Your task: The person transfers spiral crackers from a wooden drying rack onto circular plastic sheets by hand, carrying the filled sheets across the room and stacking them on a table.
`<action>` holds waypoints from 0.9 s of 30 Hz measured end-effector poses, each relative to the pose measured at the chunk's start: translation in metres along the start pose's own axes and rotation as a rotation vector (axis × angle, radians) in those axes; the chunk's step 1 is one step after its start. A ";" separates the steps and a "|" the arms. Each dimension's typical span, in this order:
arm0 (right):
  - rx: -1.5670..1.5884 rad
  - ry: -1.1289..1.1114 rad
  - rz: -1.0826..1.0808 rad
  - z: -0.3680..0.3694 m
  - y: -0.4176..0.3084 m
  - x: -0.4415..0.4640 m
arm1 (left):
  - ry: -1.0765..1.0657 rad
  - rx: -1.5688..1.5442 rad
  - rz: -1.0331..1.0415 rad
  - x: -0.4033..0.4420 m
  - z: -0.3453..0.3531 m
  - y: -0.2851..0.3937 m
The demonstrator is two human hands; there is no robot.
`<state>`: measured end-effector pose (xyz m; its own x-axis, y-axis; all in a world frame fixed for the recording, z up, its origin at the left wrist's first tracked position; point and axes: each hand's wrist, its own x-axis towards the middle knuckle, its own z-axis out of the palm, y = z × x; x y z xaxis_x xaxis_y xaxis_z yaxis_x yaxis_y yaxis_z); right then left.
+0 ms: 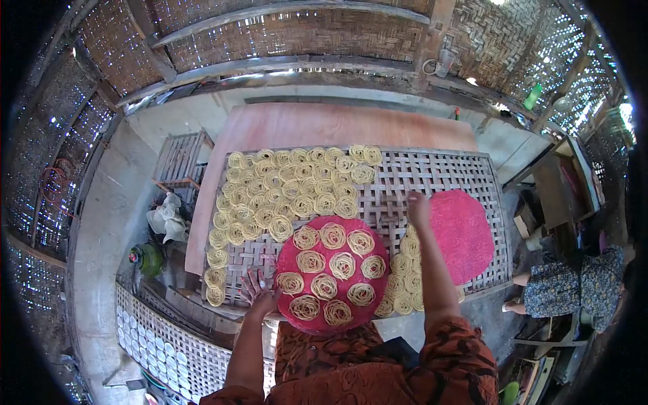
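The round pink disc (285, 260) with pale-yellow stringy nests (343, 266) lies just right of the spread, released left hand (258, 290), while the right hand (419, 208) (its grasp I cannot tell) is farther, beyond it.

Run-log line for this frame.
left hand: spread, beside loaded red disc | right hand: over woven rack | noodle nests: on disc, rack

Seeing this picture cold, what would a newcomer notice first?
Probably the bright pink disc dotted with coiled, noodle-like nests, at the woven rack's near edge beside the spread left hand. A bare pink disc lies right of the right hand; pale nests crowd the rack's far left.
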<state>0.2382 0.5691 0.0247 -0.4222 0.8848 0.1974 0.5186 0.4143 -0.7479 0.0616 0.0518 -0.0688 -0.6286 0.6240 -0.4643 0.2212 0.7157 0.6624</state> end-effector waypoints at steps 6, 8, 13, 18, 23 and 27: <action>-0.157 -0.209 -0.077 0.124 -0.051 -0.005 | -0.118 0.514 -0.302 0.002 -0.008 0.001; -0.149 -0.014 -0.063 0.139 -0.046 0.012 | 0.223 0.765 -0.031 -0.002 -0.004 -0.001; -0.390 0.081 -0.150 0.139 -0.040 0.060 | -0.271 0.367 -0.176 -0.020 -0.047 0.070; -0.382 0.075 -0.060 0.156 -0.043 0.073 | -0.166 0.320 -0.072 -0.001 -0.026 0.020; -0.004 0.131 0.079 0.170 -0.029 0.082 | -0.532 0.300 -0.111 0.022 -0.018 -0.013; 0.437 0.333 -0.019 0.164 -0.036 0.090 | -0.343 0.293 -0.067 0.006 -0.024 0.007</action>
<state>0.0595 0.5991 -0.0340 -0.1340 0.9269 0.3505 0.1260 0.3668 -0.9217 0.0412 0.0531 -0.0529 -0.3765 0.6057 -0.7009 0.4212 0.7858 0.4528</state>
